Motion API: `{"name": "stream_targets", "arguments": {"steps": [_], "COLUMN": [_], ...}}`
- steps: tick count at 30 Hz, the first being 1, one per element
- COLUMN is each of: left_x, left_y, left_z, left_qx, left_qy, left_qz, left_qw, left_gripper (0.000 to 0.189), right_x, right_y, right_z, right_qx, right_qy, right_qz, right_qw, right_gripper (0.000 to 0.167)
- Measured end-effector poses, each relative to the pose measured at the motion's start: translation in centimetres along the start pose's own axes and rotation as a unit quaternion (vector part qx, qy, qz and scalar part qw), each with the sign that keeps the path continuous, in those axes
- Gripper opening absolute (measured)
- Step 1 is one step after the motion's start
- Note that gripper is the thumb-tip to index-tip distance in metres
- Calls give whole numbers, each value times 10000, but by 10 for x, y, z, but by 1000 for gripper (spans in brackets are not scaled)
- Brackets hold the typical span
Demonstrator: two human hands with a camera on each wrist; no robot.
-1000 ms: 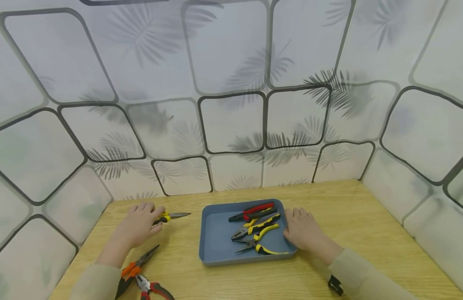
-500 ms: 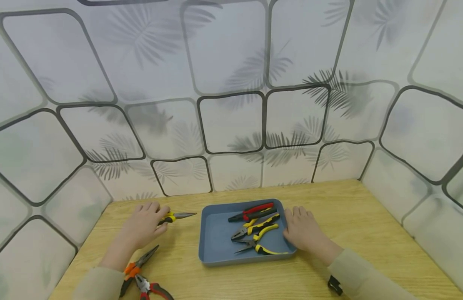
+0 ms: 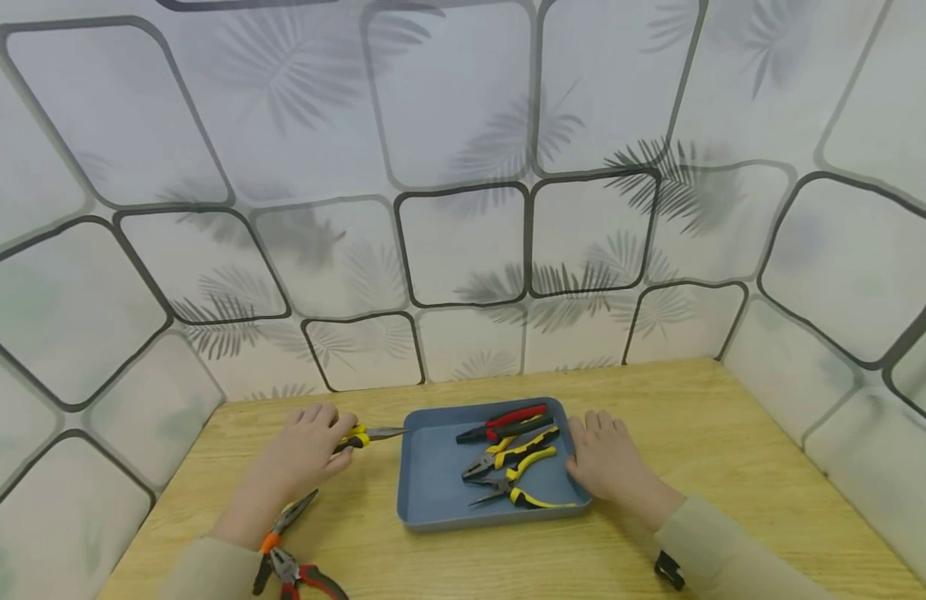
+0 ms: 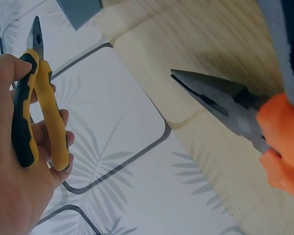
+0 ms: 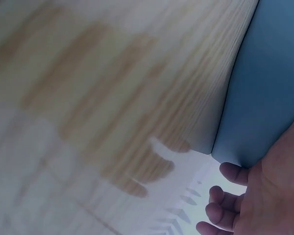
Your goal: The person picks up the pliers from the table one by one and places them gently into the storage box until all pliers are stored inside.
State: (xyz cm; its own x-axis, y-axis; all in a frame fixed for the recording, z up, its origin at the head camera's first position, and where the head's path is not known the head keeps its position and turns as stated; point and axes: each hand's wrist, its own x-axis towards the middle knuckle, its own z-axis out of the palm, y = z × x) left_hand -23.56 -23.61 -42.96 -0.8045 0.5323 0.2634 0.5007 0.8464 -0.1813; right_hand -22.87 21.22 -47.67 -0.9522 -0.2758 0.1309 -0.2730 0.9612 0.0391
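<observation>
Tabletop (image 3: 688,442), orange pliers (image 3: 271,543) partly behind forearm (image 3: 260,496), left fingers (image 3: 328,413) round yellow pliers (image 4: 50,110), right fingers (image 5: 233,173) loose against tray (image 3: 436,475)

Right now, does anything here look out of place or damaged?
No damage shows. Orange pliers and red-handled pliers lie askew outside the blue tray, odd since other pliers sit inside.

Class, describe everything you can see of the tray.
The tray is blue-grey and rectangular, with rounded corners and low walls, apparently plastic. It sits flat on the table, with several pliers inside toward its right. The right hand rests against its right wall. Pliers held by the left hand reach its left rim; contact is unclear.
</observation>
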Motion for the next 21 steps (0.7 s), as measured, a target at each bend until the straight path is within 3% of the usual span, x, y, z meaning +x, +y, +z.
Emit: {"name": "stream_targets", "arguments": {"steps": [9,21], "left_x": [5,12], "left_y": [14,29], "left_z": [-4,4], "left_qx": [-187,-84], "left_qy": [-68,281], "left_qz": [76,285], "left_qw": [9998,9992], "left_gripper": [22,24], "right_x": [0,1], "right_y": [1,-1], "right_z": [4,3], "right_qx": [-117,-143], "right_qy": [165,68], "right_qz": [-37,24], "right_qw": [9998,9999], "right_gripper": [46,47]}}
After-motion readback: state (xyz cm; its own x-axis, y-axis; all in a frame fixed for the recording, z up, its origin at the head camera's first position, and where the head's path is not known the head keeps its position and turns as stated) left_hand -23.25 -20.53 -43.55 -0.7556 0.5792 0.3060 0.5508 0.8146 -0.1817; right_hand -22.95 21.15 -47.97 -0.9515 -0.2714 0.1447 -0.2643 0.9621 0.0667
